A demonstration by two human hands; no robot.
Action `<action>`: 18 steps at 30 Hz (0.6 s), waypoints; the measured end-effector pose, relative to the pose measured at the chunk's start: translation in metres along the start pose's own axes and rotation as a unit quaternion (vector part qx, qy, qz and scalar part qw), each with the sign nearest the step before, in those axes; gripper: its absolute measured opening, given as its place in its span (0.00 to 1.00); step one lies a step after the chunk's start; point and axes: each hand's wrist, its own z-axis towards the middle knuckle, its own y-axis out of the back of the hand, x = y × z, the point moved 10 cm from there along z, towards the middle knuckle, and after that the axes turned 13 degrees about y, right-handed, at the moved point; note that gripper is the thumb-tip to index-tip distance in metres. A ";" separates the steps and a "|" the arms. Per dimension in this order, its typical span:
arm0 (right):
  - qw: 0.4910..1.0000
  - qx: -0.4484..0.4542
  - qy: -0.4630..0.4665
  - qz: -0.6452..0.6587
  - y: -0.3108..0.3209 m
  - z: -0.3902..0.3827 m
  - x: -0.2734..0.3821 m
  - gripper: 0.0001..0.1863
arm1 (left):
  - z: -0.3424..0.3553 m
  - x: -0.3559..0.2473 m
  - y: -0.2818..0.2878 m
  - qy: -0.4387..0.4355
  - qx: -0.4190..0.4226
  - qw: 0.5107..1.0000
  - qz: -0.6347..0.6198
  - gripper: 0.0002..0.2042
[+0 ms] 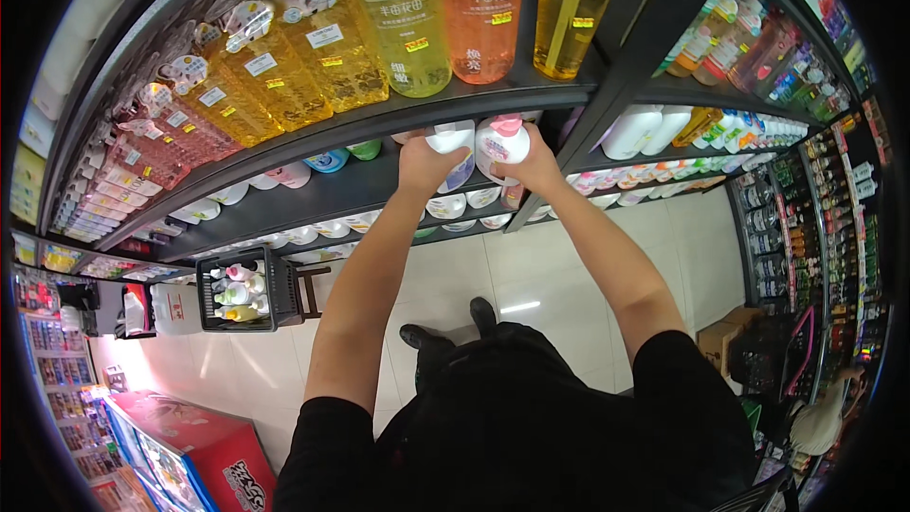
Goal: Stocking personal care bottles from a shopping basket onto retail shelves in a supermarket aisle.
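My left hand (428, 163) is closed round a white bottle (456, 138) with a purple lower part, at the front of the dark shelf just under the upper row. Beside it my right hand (536, 162) grips a white pump bottle (501, 148) with a pink top. The two bottles stand upright, close together. Most of my fingers are hidden behind them.
Above stand large clear bottles of yellow, green and orange liquid (406, 28) on a black shelf edge (360, 117). Lower shelves hold more white bottles (332, 228). At left, a black basket of bottles (275, 289) rests by a brown stool (311, 292). A red freezer (194, 427) stands lower left.
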 end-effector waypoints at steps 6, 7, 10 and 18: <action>0.991 -0.119 0.035 0.055 -0.002 -0.010 -0.011 0.51 | -0.005 0.012 -0.004 -0.005 0.009 0.999 0.036 0.30; 0.992 -0.111 0.015 0.053 -0.007 -0.010 -0.012 0.51 | -0.012 0.010 0.003 -0.021 -0.007 1.000 -0.003 0.32; 0.994 -0.090 0.056 0.039 -0.020 -0.024 0.010 0.51 | -0.039 0.029 0.028 -0.024 -0.034 0.998 -0.043 0.35; 0.940 0.144 -0.127 0.281 -0.113 -0.095 0.045 0.39 | -0.159 0.153 0.136 0.192 -0.004 0.960 -0.203 0.28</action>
